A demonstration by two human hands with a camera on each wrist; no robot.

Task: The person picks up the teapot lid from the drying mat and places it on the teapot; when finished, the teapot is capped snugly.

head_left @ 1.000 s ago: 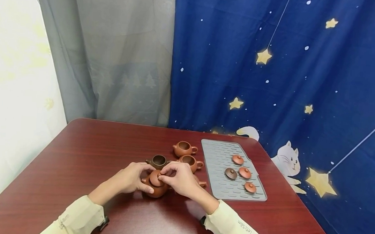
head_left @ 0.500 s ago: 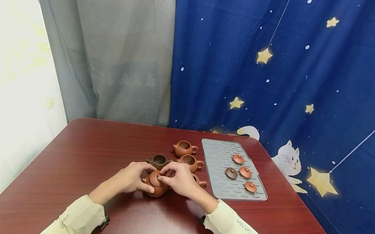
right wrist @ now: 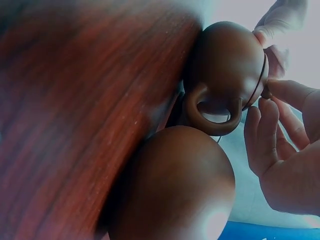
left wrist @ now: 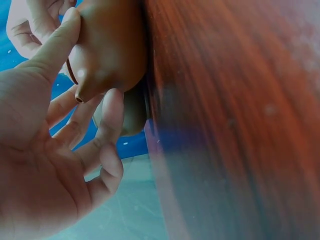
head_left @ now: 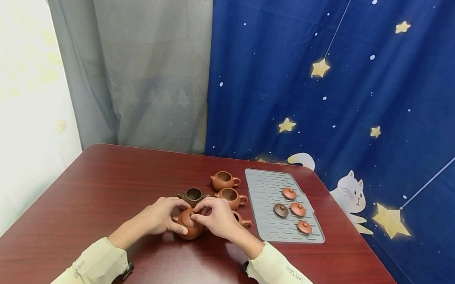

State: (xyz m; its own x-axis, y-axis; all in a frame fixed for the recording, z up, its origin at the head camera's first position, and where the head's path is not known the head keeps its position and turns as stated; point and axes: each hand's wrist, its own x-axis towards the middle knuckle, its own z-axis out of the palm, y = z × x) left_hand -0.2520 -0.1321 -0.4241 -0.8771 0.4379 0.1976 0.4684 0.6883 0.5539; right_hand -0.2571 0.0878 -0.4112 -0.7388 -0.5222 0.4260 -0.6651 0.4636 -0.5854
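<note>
A reddish-brown clay teapot [head_left: 190, 232] stands on the table in front of the person, its spout to the left and its loop handle on the right wrist side. My left hand [head_left: 159, 216] holds it around the spout end, thumb on the near side and fingers at the far side. On its opening lies the round teapot lid [head_left: 187, 217]; in the right wrist view only a thin dark seam parts lid and body. My right hand [head_left: 219, 218] pinches the lid's knob [right wrist: 266, 93] between thumb and fingertips.
Behind the hands stand a dark lidless teapot [head_left: 193, 195] and brown lidless ones, a far teapot [head_left: 223, 182], a middle teapot [head_left: 230, 197] and a partly hidden teapot [head_left: 243, 221]. On the grey mat [head_left: 262, 228] at right lie several lids, including a dark lid [head_left: 281, 210].
The lid under my right hand has gone from tilted to lying flatter on the teapot's opening. Both hands have stayed in nearly the same place.
</note>
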